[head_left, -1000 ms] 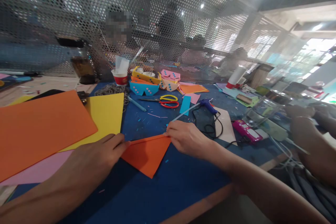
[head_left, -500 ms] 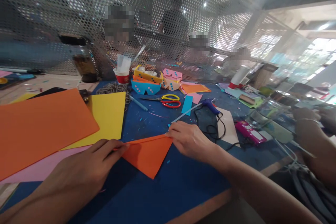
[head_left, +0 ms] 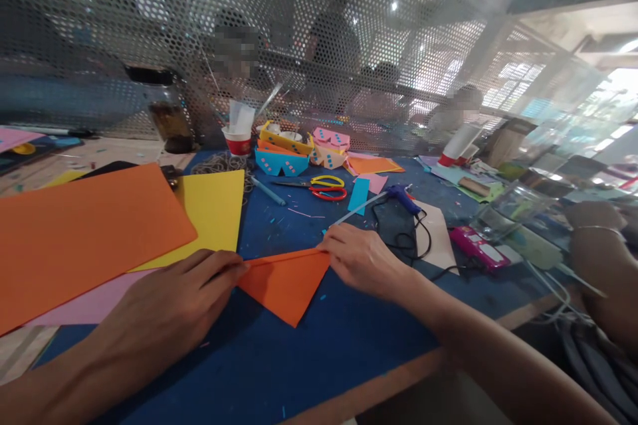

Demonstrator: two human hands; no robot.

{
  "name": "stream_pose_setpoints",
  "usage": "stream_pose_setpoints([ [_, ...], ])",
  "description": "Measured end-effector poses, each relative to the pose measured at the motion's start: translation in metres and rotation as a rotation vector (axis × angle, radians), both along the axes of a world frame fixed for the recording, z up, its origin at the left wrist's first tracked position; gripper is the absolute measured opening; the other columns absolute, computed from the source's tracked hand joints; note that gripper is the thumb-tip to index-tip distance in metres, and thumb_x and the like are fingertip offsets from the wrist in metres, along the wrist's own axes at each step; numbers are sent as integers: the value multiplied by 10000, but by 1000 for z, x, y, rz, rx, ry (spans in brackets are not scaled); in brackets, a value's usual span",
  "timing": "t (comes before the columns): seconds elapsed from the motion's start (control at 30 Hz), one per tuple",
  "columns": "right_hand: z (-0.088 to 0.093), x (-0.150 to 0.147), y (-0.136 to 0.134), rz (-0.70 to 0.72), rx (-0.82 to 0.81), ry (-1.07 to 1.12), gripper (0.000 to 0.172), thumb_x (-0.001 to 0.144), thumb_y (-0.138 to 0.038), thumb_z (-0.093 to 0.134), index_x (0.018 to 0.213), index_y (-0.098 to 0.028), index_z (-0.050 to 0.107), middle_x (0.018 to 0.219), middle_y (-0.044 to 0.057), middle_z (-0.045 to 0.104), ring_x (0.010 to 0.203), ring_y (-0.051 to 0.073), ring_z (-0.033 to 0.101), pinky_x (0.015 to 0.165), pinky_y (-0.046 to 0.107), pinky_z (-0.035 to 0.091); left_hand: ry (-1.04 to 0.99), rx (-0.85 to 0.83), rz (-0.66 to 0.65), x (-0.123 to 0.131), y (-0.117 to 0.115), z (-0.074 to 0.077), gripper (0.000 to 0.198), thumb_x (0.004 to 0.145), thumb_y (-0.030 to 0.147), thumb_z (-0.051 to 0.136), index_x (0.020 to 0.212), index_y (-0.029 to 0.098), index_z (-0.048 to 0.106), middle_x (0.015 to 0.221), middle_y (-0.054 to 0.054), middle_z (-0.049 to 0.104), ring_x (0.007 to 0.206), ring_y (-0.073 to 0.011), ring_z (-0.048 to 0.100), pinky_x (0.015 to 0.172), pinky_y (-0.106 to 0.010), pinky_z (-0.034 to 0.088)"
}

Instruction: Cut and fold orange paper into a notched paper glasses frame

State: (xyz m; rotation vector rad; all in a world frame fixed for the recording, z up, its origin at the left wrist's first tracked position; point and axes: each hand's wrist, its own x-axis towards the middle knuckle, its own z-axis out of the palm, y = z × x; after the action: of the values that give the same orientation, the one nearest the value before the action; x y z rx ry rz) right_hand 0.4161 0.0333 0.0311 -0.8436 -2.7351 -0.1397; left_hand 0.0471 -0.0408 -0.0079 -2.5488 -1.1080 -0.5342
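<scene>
An orange piece of paper (head_left: pixel 292 282), roughly triangular with a narrow fold along its far edge, is stretched between my hands over the blue tabletop. My left hand (head_left: pixel 192 292) pinches the left end of that folded edge, its fingertips partly hiding the corner. At the right end, my right hand (head_left: pixel 361 255) is closed on the other corner. Just beyond it lie a blue glue gun (head_left: pixel 403 198) with a clear glue stick and a blue paper strip (head_left: pixel 359 196). Scissors (head_left: pixel 326 187) with yellow and red handles rest farther back.
Large orange (head_left: pixel 90 232) and yellow sheets (head_left: pixel 214 212) lie at left. Folded paper pieces (head_left: pixel 282 161), a red-and-white cup (head_left: pixel 238 141) and a jar (head_left: pixel 169 116) stand before a perforated metal screen. At right are a pink device (head_left: pixel 478 249) and another person's arm (head_left: pixel 598 259).
The whole view has shifted slightly, so the table things sit a little farther right. Both hands keep their hold on the orange paper, with barely any movement of their own.
</scene>
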Motion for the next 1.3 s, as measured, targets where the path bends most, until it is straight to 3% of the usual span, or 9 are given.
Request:
stream_pose_setpoints([
  [0.23, -1, -1, 0, 10, 20, 9, 190, 1150, -76, 648, 1226, -155, 803, 1156, 109, 804, 1060, 240, 753, 807, 336, 595, -53, 139, -104, 8, 6, 6, 457, 1237, 242, 423, 1227, 232, 880, 1153, -92, 914, 994, -281, 840, 816, -392, 704],
  [0.43, -3, -1, -1, 15, 42, 25, 178, 1141, -81, 660, 1220, -172, 792, 1176, 105, 816, 1047, 232, 753, 807, 328, 598, -85, 91, -149, 12, 7, 6, 461, 1232, 213, 429, 1264, 220, 889, 1160, -91, 926, 995, -260, 864, 829, -357, 711],
  [0.6, -3, -4, -2, 98, 72, 145, 187, 1198, -146, 613, 1259, -167, 789, 1156, 109, 824, 1044, 241, 777, 856, 352, 622, -140, 52, -128, 7, 8, 1, 419, 1235, 266, 477, 1368, 256, 875, 1260, -83, 931, 1059, -268, 888, 883, -371, 738],
  [0.7, -2, -7, -7, 186, 8, 244, 206, 1228, -178, 576, 1208, -185, 782, 1135, 95, 830, 1034, 218, 784, 875, 334, 624, -143, 32, -146, 5, 7, 0, 402, 1246, 289, 495, 1431, 277, 851, 1350, -56, 927, 1096, -250, 902, 952, -356, 752],
  [0.87, -1, -11, -14, 259, -103, 266, 167, 1242, -303, 658, 1186, -194, 771, 1135, 95, 834, 1021, 213, 783, 878, 333, 621, -127, 17, -153, 8, 7, -1, 414, 1259, 304, 479, 1389, 249, 869, 1314, -66, 940, 1058, -241, 912, 968, -350, 760],
  [1.07, -5, -12, -14, 337, -177, 217, 420, 1129, -594, 845, 1179, -184, 769, 1147, 114, 814, 1041, 248, 765, 911, 378, 617, -163, 23, -170, 10, 8, 1, 408, 1252, 276, 484, 1320, 219, 882, 1263, -88, 945, 1076, -232, 906, 982, -319, 747],
  [1.17, -6, -14, -15, 363, -189, 184, 485, 1071, -607, 910, 1213, -165, 771, 1184, 130, 796, 1084, 272, 760, 943, 402, 621, -157, 37, -174, 12, 8, 3, 414, 1260, 283, 474, 1287, 209, 880, 1244, -91, 946, 1056, -232, 907, 955, -318, 751],
  [1.3, -6, -16, -18, 377, -178, 198, 454, 1134, -605, 827, 1193, -159, 769, 1175, 127, 798, 1072, 262, 754, 936, 397, 620, -180, -7, -155, 13, 7, 1, 411, 1261, 311, 484, 1292, 212, 881, 1257, -102, 936, 1051, -240, 902, 926, -330, 751],
])
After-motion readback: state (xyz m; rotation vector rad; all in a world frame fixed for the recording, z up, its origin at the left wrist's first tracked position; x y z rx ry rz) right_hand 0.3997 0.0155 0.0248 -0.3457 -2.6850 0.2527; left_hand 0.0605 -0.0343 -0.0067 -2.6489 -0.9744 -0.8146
